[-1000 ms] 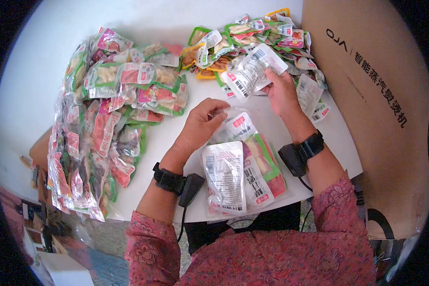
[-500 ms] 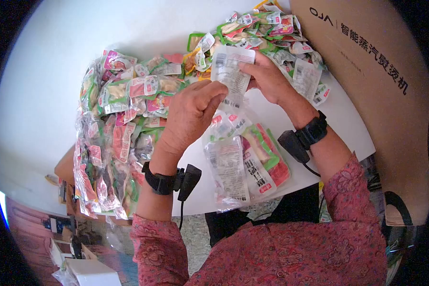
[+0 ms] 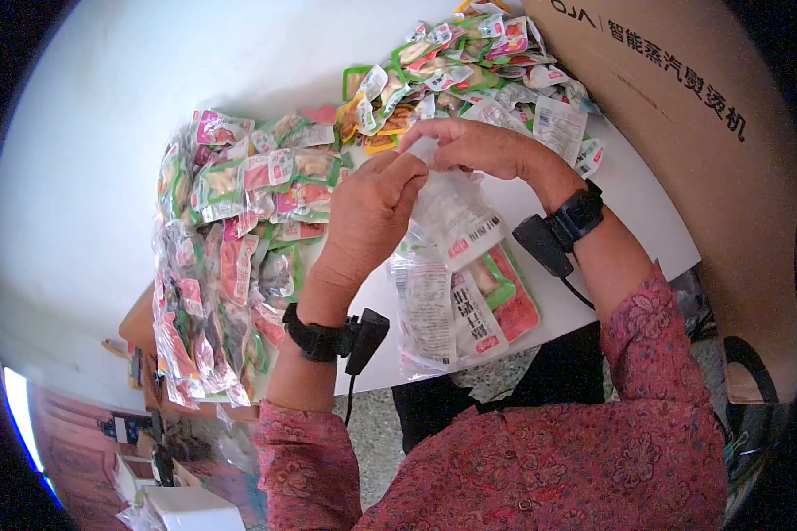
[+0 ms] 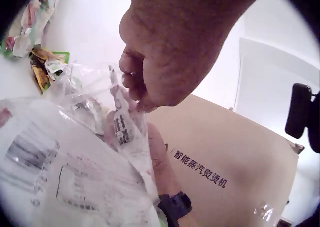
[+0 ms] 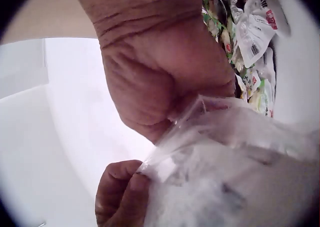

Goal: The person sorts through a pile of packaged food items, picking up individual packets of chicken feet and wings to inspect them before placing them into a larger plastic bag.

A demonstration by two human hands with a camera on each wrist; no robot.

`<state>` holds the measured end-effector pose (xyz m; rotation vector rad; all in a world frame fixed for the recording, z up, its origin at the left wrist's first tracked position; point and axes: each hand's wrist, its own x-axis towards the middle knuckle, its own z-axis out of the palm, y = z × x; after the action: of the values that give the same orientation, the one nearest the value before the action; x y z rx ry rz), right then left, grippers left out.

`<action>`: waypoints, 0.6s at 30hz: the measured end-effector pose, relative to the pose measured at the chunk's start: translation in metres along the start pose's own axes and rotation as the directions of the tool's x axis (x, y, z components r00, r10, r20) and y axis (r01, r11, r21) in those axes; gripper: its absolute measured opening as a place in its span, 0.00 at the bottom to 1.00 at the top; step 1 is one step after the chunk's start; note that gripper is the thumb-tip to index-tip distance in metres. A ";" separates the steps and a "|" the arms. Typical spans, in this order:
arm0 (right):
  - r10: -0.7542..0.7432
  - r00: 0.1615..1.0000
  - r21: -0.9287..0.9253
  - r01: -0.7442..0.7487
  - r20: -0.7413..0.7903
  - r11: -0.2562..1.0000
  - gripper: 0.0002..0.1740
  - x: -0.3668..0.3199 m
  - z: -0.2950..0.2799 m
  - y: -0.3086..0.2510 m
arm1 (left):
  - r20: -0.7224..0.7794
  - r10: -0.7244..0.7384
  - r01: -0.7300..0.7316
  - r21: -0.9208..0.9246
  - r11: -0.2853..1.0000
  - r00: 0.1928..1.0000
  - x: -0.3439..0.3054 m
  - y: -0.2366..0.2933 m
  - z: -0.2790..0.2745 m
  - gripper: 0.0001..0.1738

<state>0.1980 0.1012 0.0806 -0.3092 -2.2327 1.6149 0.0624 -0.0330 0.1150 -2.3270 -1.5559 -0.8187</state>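
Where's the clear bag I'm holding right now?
In the head view, the bag runs from the left hand to the near edge of the table, right of the larger packet pile.

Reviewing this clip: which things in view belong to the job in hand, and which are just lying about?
Part of the job:
left hand, pinching the clear bag
right hand, by its mouth
packets inside it
loose packets, far side
bagged packets, left, probably

Apparently lying about:
cardboard box, right
white box, lower left

Left hand [image 3: 367, 212] pinching, right hand [image 3: 494, 152] just beside it
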 end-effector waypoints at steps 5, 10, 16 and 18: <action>0.051 0.994 0.151 -0.065 0.094 0.986 0.18 -0.006 -0.005 0.006 | -0.062 -0.037 0.038 0.015 0.999 0.997 0.006 -0.003 0.006 0.03; 0.079 0.961 0.150 -0.122 0.266 0.981 0.15 -0.008 -0.016 0.009 | -0.135 0.047 -0.044 0.022 0.999 0.990 0.010 -0.007 0.009 0.03; -0.026 0.967 0.060 0.011 0.252 0.998 0.17 -0.007 -0.005 0.005 | -0.187 0.033 -0.030 0.018 0.999 0.982 0.008 -0.014 0.010 0.02; -0.139 0.974 0.089 0.125 0.176 0.988 0.21 -0.003 -0.004 0.005 | -0.195 0.005 -0.004 0.004 1.000 0.981 0.007 -0.015 0.008 0.02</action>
<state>0.2023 0.1052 0.0763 0.0095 -2.2611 1.7124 0.0528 -0.0176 0.1108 -2.1720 -1.4670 -1.0079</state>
